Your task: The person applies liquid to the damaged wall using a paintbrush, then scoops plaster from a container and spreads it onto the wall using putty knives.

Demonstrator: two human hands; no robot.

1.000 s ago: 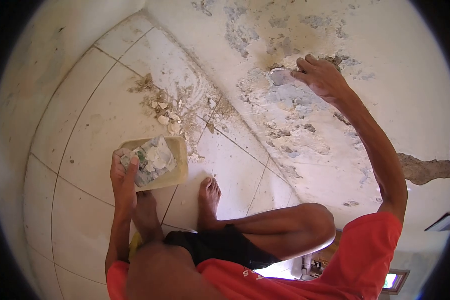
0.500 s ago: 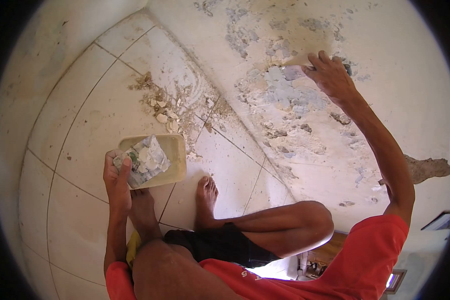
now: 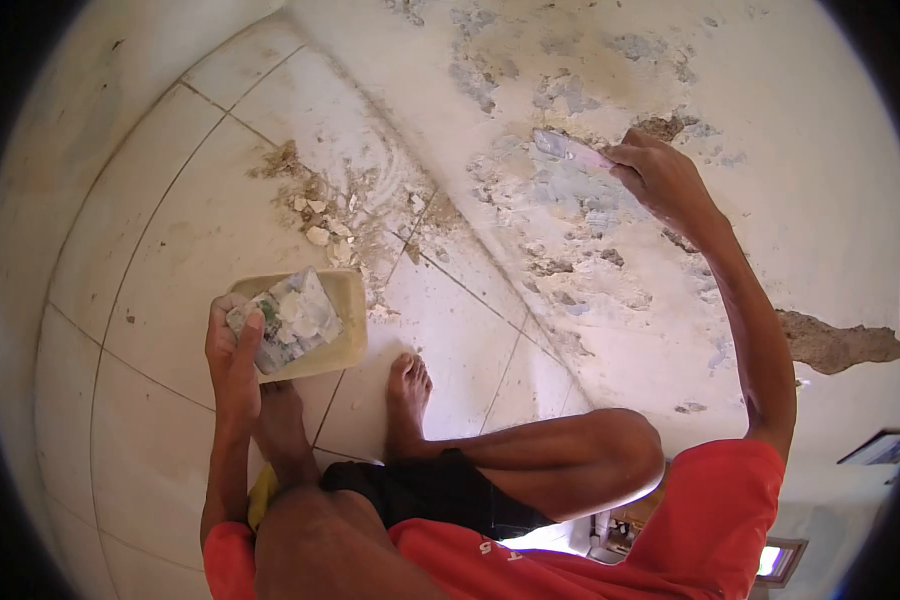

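Note:
My left hand [image 3: 233,350] grips a grey-smeared flat board, its thumb on top. A heap of white putty [image 3: 307,312] lies on that board. Under it, a cream plastic tray [image 3: 354,330] stands on the floor by my foot. Up at the wall, my right hand [image 3: 665,178] is closed around a putty knife [image 3: 567,148], whose blade points left. The blade lies over a patch of grey filler [image 3: 570,188] on the damaged wall; whether it touches the surface I cannot tell.
Broken plaster bits and dust [image 3: 320,215] lie on the tiled floor [image 3: 170,250] along the wall's foot. The wall [image 3: 610,330] has several pits and flaked spots, with a larger brown hole [image 3: 840,342] at right. My bare foot [image 3: 408,395] rests near the tray.
My right hand has turned and shifted slightly, so more of the putty knife's blade shows and it sits farther left. My left hand and the board have hardly moved.

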